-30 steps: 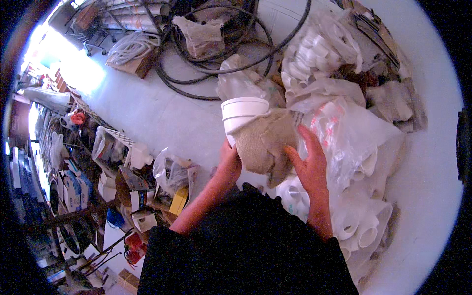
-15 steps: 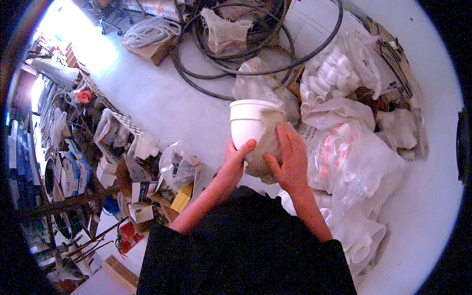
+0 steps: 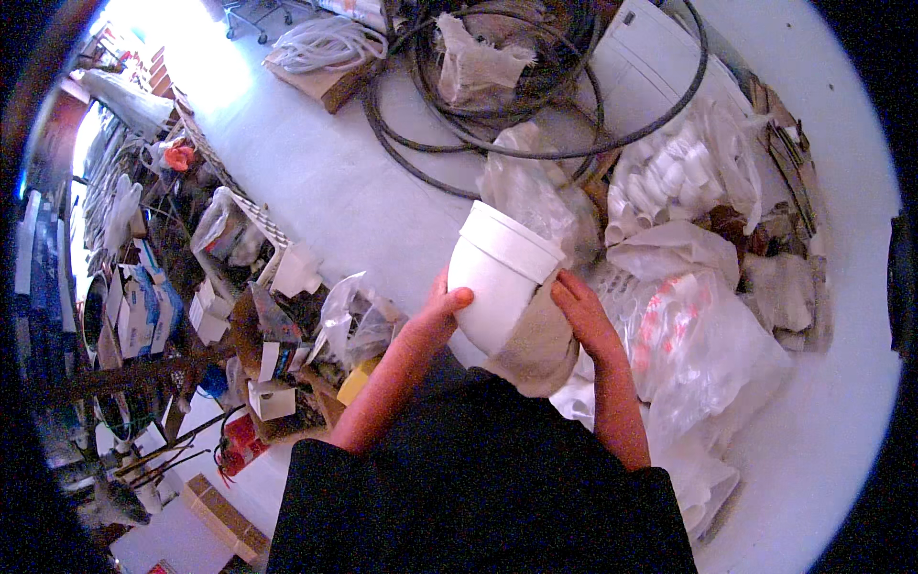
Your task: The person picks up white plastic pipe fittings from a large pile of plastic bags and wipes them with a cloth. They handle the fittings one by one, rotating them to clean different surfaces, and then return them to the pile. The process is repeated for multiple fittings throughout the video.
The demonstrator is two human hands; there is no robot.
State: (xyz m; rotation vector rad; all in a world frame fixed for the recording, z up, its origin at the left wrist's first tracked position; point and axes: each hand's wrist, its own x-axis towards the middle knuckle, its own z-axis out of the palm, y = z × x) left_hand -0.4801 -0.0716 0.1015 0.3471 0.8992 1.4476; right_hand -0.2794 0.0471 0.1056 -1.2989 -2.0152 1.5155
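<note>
A white, pot-shaped plastic piece point(image 3: 492, 277) with a wide band round its rim is held in front of my body, its rim end tilted up and to the right. My left hand point(image 3: 440, 314) is closed on its left side, the thumb lying along the wall. A beige-grey rag point(image 3: 535, 349) covers its lower right part. My right hand point(image 3: 590, 318) presses the rag against that side, fingers bent round it. The rag hides the underside of the piece.
Clear plastic bags point(image 3: 703, 330) and a bag of white pipe fittings point(image 3: 669, 187) lie on the right. Ahead is a coiled black hose point(image 3: 430, 148), with a pale hose coil point(image 3: 330, 43) beyond. Shelves with small boxes point(image 3: 273, 397) line the left.
The white piece has tipped from nearly upright to a rightward tilt. The rag and my right hand have shifted lower on its right side. My view has turned slightly.
</note>
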